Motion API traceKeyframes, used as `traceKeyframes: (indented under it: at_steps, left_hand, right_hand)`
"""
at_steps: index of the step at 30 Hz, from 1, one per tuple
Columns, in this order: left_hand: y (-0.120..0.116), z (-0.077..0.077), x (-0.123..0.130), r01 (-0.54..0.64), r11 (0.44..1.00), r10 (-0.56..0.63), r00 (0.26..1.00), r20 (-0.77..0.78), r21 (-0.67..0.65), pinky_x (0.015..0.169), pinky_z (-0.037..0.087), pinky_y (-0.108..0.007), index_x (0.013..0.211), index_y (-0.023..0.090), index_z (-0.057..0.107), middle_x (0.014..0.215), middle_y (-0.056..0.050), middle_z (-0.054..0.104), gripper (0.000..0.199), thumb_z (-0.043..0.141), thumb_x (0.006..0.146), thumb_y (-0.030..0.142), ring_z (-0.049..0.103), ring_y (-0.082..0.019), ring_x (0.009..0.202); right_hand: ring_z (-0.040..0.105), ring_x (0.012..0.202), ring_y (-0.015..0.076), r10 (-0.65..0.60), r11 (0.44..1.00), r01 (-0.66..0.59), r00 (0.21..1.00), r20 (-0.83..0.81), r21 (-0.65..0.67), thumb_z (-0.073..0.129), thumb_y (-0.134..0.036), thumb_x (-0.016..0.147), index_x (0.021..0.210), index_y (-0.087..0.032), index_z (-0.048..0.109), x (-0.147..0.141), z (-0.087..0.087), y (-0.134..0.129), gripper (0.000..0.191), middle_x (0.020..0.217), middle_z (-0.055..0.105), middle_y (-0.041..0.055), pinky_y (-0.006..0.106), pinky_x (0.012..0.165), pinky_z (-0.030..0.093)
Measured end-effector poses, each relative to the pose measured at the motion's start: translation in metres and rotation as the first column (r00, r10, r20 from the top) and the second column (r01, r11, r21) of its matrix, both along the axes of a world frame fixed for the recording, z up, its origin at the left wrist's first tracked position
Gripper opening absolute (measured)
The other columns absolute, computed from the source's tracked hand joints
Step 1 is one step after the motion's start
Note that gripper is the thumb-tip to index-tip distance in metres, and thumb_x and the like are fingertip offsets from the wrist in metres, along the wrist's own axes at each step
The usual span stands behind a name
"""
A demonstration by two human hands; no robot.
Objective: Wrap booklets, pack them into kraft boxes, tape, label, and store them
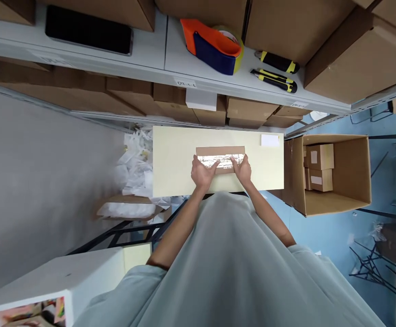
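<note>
On the pale yellow tabletop (174,159) lies a small brown cardboard box (220,151). Across its top runs a white, streaked band, like a label with its surface torn away. My left hand (203,173) grips the box at its left end, thumb lying on the white band. At the right end, my right hand (242,171) holds it the same way, with its thumb also on the band. The fingers underneath and behind the box are partly hidden. A white slip of paper (269,140) sits at the table's back right.
Right of the table, an open carton (351,172) holds several small labelled boxes. The shelf above bears a tape dispenser (213,47), utility knives (276,81), a black phone (89,29) and cartons. White scrap paper (138,159) is heaped at the left.
</note>
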State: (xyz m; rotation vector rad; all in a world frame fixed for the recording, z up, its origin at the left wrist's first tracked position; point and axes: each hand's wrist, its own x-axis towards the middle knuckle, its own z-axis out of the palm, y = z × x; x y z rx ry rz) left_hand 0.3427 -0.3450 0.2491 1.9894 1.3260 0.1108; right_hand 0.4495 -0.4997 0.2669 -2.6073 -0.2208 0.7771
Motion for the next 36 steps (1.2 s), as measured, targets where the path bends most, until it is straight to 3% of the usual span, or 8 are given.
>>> traceKeyframes:
  at_steps: [5,11,16,22,26,30,33,36]
  left_hand:
    - [0.017,-0.009,-0.016,-0.009,0.99,0.033,0.984,0.175,-0.138,0.107,0.057,-0.041,0.138,0.019,0.075,0.121,-0.012,0.084,0.052,0.069,0.1,0.054,0.078,-0.032,0.115]
    - [0.043,-0.007,-0.03,-0.018,0.938,0.118,0.956,0.269,-0.347,0.111,0.06,-0.039,0.141,0.011,0.073,0.138,-0.021,0.078,0.047,0.072,0.098,0.032,0.076,-0.029,0.127]
    - [0.057,0.005,-0.04,0.01,0.952,0.068,0.968,0.242,-0.306,0.103,0.065,-0.042,0.116,0.015,0.084,0.127,-0.015,0.081,0.031,0.076,0.087,0.025,0.08,-0.025,0.1]
    - [0.051,0.016,-0.044,0.051,0.99,-0.001,0.935,0.356,-0.13,0.103,0.066,-0.038,0.125,0.018,0.083,0.134,-0.011,0.078,0.035,0.076,0.092,0.029,0.08,-0.022,0.103]
    - [0.04,0.0,-0.048,0.074,0.978,-0.027,0.971,0.236,-0.193,0.109,0.063,-0.038,0.115,0.016,0.083,0.132,-0.013,0.081,0.027,0.071,0.095,0.027,0.08,-0.026,0.113]
    - [0.029,-0.024,-0.061,0.089,0.962,-0.072,0.995,0.075,-0.258,0.112,0.06,-0.046,0.105,0.019,0.085,0.109,-0.011,0.086,0.024,0.069,0.088,0.018,0.081,-0.032,0.112]
    - [0.024,-0.038,-0.071,0.1,0.946,-0.1,0.995,0.016,-0.307,0.113,0.059,-0.049,0.114,0.017,0.084,0.099,-0.011,0.086,0.034,0.067,0.085,0.013,0.08,-0.035,0.115]
    - [0.022,-0.046,-0.076,0.116,0.929,-0.114,0.993,0.026,-0.351,0.117,0.057,-0.046,0.136,0.015,0.077,0.122,-0.014,0.085,0.052,0.067,0.085,0.012,0.078,-0.032,0.125]
  right_hand:
    - [0.073,0.133,0.0276,0.003,0.994,0.001,0.999,-0.034,0.11,0.013,-0.048,0.119,0.172,-0.01,0.024,0.0,-0.009,-0.012,0.066,0.152,0.069,0.0206,0.035,0.107,0.057]
    - [0.066,0.139,0.0283,0.036,0.976,-0.035,0.999,0.002,0.214,0.024,-0.047,0.118,0.167,-0.009,0.04,0.006,-0.004,-0.027,0.064,0.159,0.061,0.0238,0.041,0.116,0.054]
    - [0.068,0.126,0.0304,-0.009,0.959,-0.024,0.993,0.117,0.282,0.044,-0.04,0.11,0.142,-0.009,0.064,0.006,0.004,-0.036,0.049,0.141,0.067,0.0249,0.044,0.109,0.058]
    - [0.07,0.112,0.0273,-0.003,0.943,-0.08,0.969,0.248,0.323,0.053,-0.04,0.109,0.132,-0.015,0.067,0.011,0.02,-0.052,0.037,0.133,0.069,0.0194,0.039,0.104,0.059]
    - [0.071,0.113,0.0283,0.025,0.964,-0.08,0.977,0.211,0.255,0.061,-0.034,0.106,0.122,-0.018,0.068,0.006,0.012,-0.069,0.024,0.126,0.071,0.0166,0.04,0.104,0.058]
    - [0.075,0.109,0.026,0.044,0.985,-0.052,0.997,0.056,0.163,0.058,-0.018,0.102,0.118,-0.018,0.069,-0.009,-0.015,-0.078,0.019,0.125,0.074,0.0155,0.039,0.102,0.06]
    - [0.078,0.106,0.023,0.038,0.989,-0.035,0.999,-0.016,0.146,0.055,-0.011,0.101,0.12,-0.019,0.071,-0.02,-0.033,-0.083,0.026,0.121,0.078,0.0123,0.035,0.098,0.062]
    - [0.078,0.117,0.0233,0.026,0.989,-0.017,0.998,-0.058,0.148,0.066,-0.019,0.101,0.136,-0.019,0.067,-0.026,-0.044,-0.089,0.036,0.129,0.08,0.0122,0.035,0.102,0.063]
